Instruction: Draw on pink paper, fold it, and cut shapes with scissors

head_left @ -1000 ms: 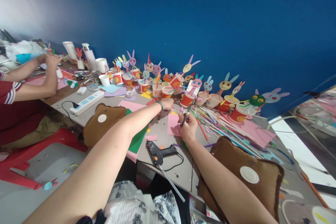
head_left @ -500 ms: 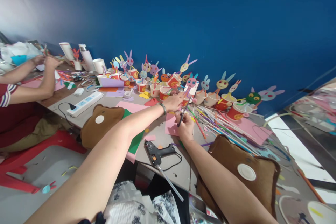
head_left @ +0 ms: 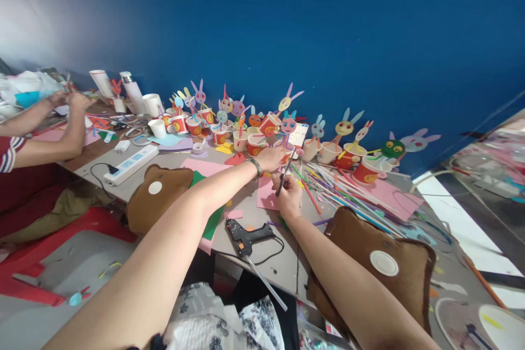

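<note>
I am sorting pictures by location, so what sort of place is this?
Probably a craft workspace: rabbit-topped paper cups line the table beside a blue wall, a glue gun lies nearer, and the right hand holds scissors.

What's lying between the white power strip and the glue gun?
In the head view: a brown bear-shaped item, then green paper and pink paper, with your left arm crossing in front.

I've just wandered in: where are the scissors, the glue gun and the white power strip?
Scissors [head_left: 281,182]: head camera view, on the dark handle.
Glue gun [head_left: 246,237]: head camera view, on the black body.
White power strip [head_left: 131,165]: head camera view, on the middle of its top face.
</note>
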Demonstrator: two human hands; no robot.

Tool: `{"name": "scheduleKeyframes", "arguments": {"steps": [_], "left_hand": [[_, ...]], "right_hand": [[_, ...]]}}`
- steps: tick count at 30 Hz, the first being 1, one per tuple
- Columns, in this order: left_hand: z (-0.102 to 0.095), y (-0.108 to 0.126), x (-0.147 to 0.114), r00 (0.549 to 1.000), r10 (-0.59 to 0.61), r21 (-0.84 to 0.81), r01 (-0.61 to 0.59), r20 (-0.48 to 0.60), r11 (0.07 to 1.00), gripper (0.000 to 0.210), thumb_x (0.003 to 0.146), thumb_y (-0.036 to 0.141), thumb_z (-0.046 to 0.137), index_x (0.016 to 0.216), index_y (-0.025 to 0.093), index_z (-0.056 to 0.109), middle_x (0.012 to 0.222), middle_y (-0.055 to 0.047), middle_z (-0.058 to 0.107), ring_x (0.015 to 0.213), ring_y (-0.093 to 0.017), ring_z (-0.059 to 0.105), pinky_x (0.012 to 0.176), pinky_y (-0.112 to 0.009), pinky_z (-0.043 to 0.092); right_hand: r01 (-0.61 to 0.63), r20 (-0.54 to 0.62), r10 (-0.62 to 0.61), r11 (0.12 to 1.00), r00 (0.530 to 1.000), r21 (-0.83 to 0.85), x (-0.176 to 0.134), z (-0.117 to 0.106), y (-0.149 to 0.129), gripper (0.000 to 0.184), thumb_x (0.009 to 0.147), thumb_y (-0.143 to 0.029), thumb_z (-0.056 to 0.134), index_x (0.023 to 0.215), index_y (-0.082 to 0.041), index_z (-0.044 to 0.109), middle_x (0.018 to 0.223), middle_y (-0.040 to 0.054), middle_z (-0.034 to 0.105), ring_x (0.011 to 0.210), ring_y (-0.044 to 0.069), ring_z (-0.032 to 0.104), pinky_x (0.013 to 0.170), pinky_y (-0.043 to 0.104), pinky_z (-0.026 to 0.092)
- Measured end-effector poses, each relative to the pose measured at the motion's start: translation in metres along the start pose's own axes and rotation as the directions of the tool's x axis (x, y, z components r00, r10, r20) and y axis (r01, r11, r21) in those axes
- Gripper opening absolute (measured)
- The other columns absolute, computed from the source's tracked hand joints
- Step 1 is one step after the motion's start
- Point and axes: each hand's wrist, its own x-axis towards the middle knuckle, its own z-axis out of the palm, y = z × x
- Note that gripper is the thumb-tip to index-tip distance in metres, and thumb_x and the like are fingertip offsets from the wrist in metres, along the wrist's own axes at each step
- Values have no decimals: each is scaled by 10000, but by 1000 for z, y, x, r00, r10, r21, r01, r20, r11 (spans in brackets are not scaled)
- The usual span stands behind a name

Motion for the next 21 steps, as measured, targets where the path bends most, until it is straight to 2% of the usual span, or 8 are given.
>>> {"name": "scheduleKeyframes", "arguments": {"steps": [4, 7, 9, 11, 13, 16, 18, 21], "left_hand": [[3, 0, 0, 999, 35, -40, -36, -22, 999, 411, 912, 139, 487, 1310, 139, 587, 1347, -149, 584, 1000, -217, 661, 838, -281, 495], [2, 0, -8, 995, 67, -81, -73, -68, 994, 283, 915, 163, 482, 1116, 146, 680, 1396, -135, 542, 956, -207, 662, 803, -294, 491], [-1, -1, -20, 989, 72, -177, -95, -129, 980, 203, 899, 166, 508, 972, 132, 694, 1336, -141, 577, 944, -206, 650, 797, -303, 483], [-5, -1, -37, 987, -5, -353, -52, -159, 934, 118, 868, 185, 576, 890, 126, 676, 1090, -118, 669, 859, -189, 629, 759, -301, 471], [-10, -2, -59, 983, -140, -585, 46, -117, 810, 107, 849, 234, 638, 846, 129, 657, 828, -55, 669, 746, -153, 598, 704, -278, 454], [-18, -1, -96, 963, -269, -839, 160, 17, 521, 215, 800, 313, 726, 803, 117, 637, 755, -31, 656, 686, -118, 585, 663, -252, 450], [-23, -1, -118, 954, -286, -902, 197, 87, 383, 297, 767, 380, 768, 820, 111, 654, 774, -41, 674, 692, -112, 594, 662, -249, 453], [-26, 0, -137, 942, -306, -930, 229, 138, 286, 350, 723, 421, 807, 816, 109, 680, 767, -46, 690, 667, -102, 581, 649, -247, 450]], "right_hand": [[1, 3, -1, 1000, 1000, 14, 1, -1, 2, 381, 767, -494, 706, 617, -222, 485, 547, -44, 494, 511, 115, 421, 510, 267, 357], [6, 0, -6, 999, 1000, 34, 2, -1, 3, 389, 775, -497, 705, 626, -222, 474, 557, -50, 487, 518, 112, 416, 516, 264, 356], [14, -5, -14, 1000, 1000, 28, 3, -2, 2, 381, 783, -483, 705, 630, -219, 477, 562, -51, 489, 524, 111, 413, 528, 263, 359], [24, -15, -24, 1000, 1000, 14, 3, -2, 0, 372, 791, -464, 704, 623, -216, 483, 563, -45, 504, 532, 112, 420, 544, 263, 365], [25, -21, -24, 1000, 999, 7, 2, -3, -4, 367, 797, -454, 705, 615, -212, 498, 565, -38, 519, 537, 114, 431, 552, 263, 371], [-22, -6, 22, 1000, 1000, 18, 0, -3, -9, 363, 802, -467, 701, 619, -207, 528, 555, -32, 521, 516, 115, 433, 519, 260, 361], [-55, 26, 55, 998, 998, 28, -2, -3, -10, 341, 799, -471, 705, 651, -202, 558, 557, -29, 532, 507, 117, 436, 504, 261, 357], [-62, 88, 59, 997, 994, 40, -4, -2, -9, 318, 772, -475, 735, 716, -195, 596, 585, -25, 556, 535, 127, 461, 525, 269, 374]]}}
